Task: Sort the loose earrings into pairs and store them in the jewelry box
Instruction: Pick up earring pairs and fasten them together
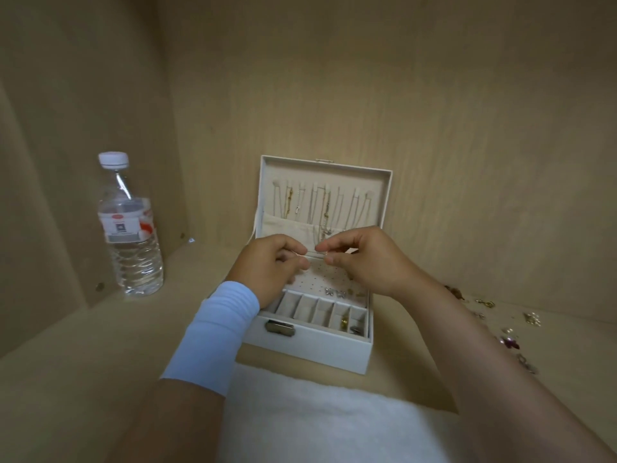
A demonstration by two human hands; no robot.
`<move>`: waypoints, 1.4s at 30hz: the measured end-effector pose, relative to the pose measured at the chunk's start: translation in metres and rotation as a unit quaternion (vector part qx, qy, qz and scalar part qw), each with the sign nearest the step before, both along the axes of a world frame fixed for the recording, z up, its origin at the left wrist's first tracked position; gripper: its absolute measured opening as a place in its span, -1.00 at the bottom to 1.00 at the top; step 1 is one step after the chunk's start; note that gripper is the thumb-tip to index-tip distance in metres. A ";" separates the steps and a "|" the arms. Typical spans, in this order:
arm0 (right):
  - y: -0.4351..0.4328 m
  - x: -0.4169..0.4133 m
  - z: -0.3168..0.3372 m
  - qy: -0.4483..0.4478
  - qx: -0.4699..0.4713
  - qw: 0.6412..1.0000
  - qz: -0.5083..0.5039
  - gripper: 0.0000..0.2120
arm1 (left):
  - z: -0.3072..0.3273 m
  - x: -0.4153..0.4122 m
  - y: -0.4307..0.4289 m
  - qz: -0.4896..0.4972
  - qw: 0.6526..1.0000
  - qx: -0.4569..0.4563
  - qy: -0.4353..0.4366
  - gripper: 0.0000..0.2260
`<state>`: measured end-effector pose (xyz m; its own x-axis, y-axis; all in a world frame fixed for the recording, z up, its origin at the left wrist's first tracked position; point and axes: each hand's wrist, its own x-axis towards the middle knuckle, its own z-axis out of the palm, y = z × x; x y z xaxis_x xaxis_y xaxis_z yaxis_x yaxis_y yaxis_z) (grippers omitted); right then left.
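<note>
Over the open box (310, 349) your two hands meet, both arms reaching in from the near edge, the left one wearing a pale blue sleeve (217, 332) at the wrist. Your left hand (270, 265) is curled, fingers bent in toward the thumb; something thin and glinting shows at its fingertips, but it is too small to name. Your right hand (360, 259) is likewise pinched, thumb and forefinger closed on a small pale piece, apparently an earring (321, 249), held just across from the left fingertips. Whether the two hands share one piece or hold one each cannot be told.

Directly below your hands lies the box's perforated earring panel (329, 279), with a few studs (335, 293) set in it nearer to you. Nearer still runs a row of compartments (320, 310); the two toward your right hand hold small pieces. Behind your hands the raised lid (325, 195) carries hanging chains. Loose earrings (510, 335) lie scattered on the bench (83, 362) beyond your right forearm, well apart from the hand. A water bottle (130, 225) stands upright well off to the left of your left hand.
</note>
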<state>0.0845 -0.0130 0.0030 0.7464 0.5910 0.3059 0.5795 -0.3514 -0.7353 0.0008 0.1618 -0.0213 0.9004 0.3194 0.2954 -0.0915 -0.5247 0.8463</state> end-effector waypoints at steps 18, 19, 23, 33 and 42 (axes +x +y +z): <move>0.011 -0.003 -0.019 -0.037 -0.091 0.995 0.022 -0.93 | -0.001 0.000 0.006 0.039 0.998 0.037 -0.038 -0.90; 0.011 -0.003 -0.020 -0.034 -0.092 0.995 0.021 -0.93 | -0.001 -0.001 0.006 0.039 0.998 0.036 -0.038 -0.91; 0.013 -0.004 -0.021 -0.004 -0.086 0.996 0.023 -0.92 | -0.001 0.000 0.006 0.040 0.998 0.036 -0.040 -0.92; 0.015 -0.004 -0.017 -0.055 -0.149 0.987 0.037 -0.90 | -0.002 0.000 0.004 0.040 0.997 0.043 -0.041 -0.91; 0.019 -0.007 -0.018 -0.098 -0.144 0.984 0.031 -0.78 | -0.002 0.000 0.004 0.046 0.998 0.025 -0.038 -0.96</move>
